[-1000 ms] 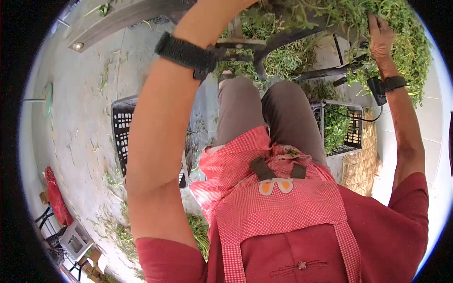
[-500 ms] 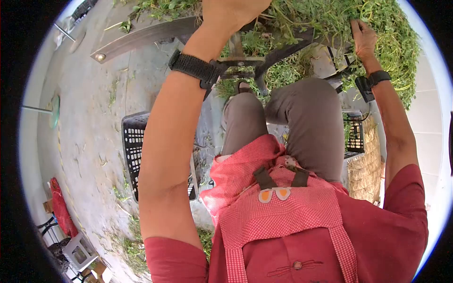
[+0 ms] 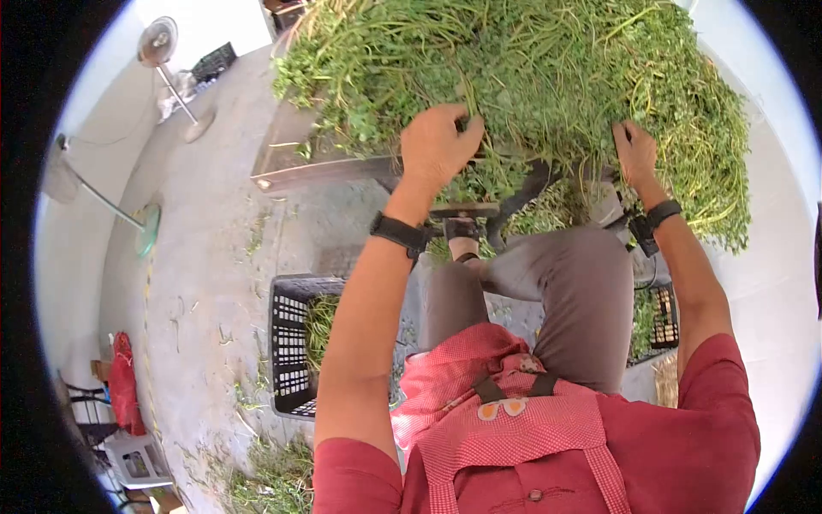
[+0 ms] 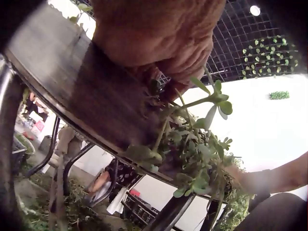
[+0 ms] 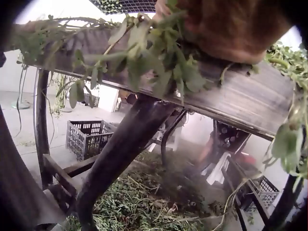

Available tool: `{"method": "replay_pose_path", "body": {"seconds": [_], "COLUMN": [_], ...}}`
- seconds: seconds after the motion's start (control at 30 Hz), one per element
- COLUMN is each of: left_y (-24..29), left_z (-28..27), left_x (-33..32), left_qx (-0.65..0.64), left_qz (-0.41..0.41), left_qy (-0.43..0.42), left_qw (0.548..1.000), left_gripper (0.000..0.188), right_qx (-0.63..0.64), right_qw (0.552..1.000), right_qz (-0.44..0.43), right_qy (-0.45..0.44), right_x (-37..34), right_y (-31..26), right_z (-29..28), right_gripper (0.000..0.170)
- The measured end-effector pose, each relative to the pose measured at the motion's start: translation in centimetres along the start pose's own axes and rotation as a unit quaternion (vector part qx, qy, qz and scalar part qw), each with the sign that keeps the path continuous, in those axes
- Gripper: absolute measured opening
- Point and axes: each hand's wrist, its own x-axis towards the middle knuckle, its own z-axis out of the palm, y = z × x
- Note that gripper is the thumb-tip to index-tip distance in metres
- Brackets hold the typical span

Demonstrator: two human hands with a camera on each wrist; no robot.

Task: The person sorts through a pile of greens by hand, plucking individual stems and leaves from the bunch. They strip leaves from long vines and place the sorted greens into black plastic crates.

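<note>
A wide heap of leafy green stems [image 3: 514, 77] with small paddle-shaped leaves like purslane covers the table. My left hand [image 3: 438, 147] is at the heap's near edge, curled fingers and thumb round stems; in the left wrist view its fingertips reach down to the dark tabletop [image 4: 82, 72], beside a leafy sprig [image 4: 197, 103]. To the right, my right hand [image 3: 635, 156] pinches stems at the heap's front edge. The right wrist view shows this hand over the table rim [image 5: 226, 96], with leaves hanging near its fingertips. The fingertips are partly hidden.
Below the table stands a black crate [image 3: 291, 351] holding some greens, left of my legs. Another crate [image 3: 664, 317] is at the right. Loose greens [image 3: 265, 475] are scattered over the floor. Two fans on stands, one with a green base [image 3: 147, 231], are at the far left.
The head view has tilted up and shows more of the heap. My left hand has come fully into view and nearer the right hand. The right hand stays at the heap's front edge.
</note>
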Motion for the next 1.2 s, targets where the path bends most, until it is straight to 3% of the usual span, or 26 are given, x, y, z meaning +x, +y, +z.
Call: {"method": "replay_pose_path", "body": {"seconds": [0.3, 0.33, 0.4, 0.5, 0.6, 0.8, 0.87, 0.93, 0.97, 1.0, 1.07, 1.1, 1.2], "left_y": [1.8, 2.1, 2.2, 2.3, 1.7, 0.5, 0.1, -0.5, -0.7, -1.1, -2.0, -2.4, -1.0], "left_z": [0.5, 0.6, -0.4, -3.1, -5.7, -5.6, -4.5, -2.9, -2.4, -1.9, -0.9, -0.5, -0.2], "left_x": [0.3, 0.3, 1.1, 3.3, 6.5, 13.5, 15.3, 16.6, 17.3, 17.6, 18.0, 18.3, 17.7], "left_qx": [0.073, 0.063, 0.058, 0.099, 0.172, 0.243, 0.252, 0.325, 0.331, 0.33, 0.29, 0.325, 0.361], "left_qz": [-0.051, -0.063, -0.075, -0.111, -0.112, -0.07, -0.083, -0.035, -0.032, -0.031, -0.082, -0.059, -0.125], "left_qy": [-0.014, -0.012, -0.051, -0.108, -0.049, 0.023, -0.006, 0.023, -0.005, -0.005, -0.049, -0.044, -0.113], "left_qw": [0.996, 0.996, 0.994, 0.983, 0.978, 0.967, 0.964, 0.945, 0.943, 0.944, 0.952, 0.943, 0.917], "left_gripper": [0.037, 0.035, 0.039, 0.047, 0.043, 0.035, 0.037, 0.044, 0.058, 0.058, 0.07, 0.077, 0.076], "right_qx": [0.035, 0.052, 0.07, 0.094, 0.102, 0.14, 0.153, 0.143, 0.146, 0.149, 0.149, 0.141, 0.117], "right_qw": [0.999, 0.997, 0.991, 0.993, 0.99, 0.987, 0.983, 0.982, 0.984, 0.985, 0.985, 0.987, 0.989], "right_qz": [0.0, -0.039, -0.072, -0.058, -0.055, -0.049, -0.071, -0.079, -0.065, -0.051, -0.052, -0.046, -0.058], "right_qy": [0.021, 0.052, 0.088, 0.04, 0.083, 0.062, 0.078, 0.09, 0.077, 0.064, 0.065, 0.06, 0.067], "right_x": [-0.4, -0.7, -1.3, -0.9, -1.3, -1.5, -1.4, -1.3, -1.3, -1.4, -1.3, -1.3, -1.3], "right_y": [0.6, 0.7, 0.7, 0.6, 0.5, -0.3, -0.3, -0.7, -0.8, -0.8, -0.7, -0.7, -1.0], "right_z": [-0.2, 0.3, 0.0, -0.2, 0.2, -1.2, -1.1, -1.4, -1.5, -1.5, -1.5, -1.5, -1.4], "right_gripper": [0.032, 0.029, 0.027, 0.024, 0.026, 0.021, 0.02, 0.02, 0.02, 0.02, 0.02, 0.02, 0.02]}}
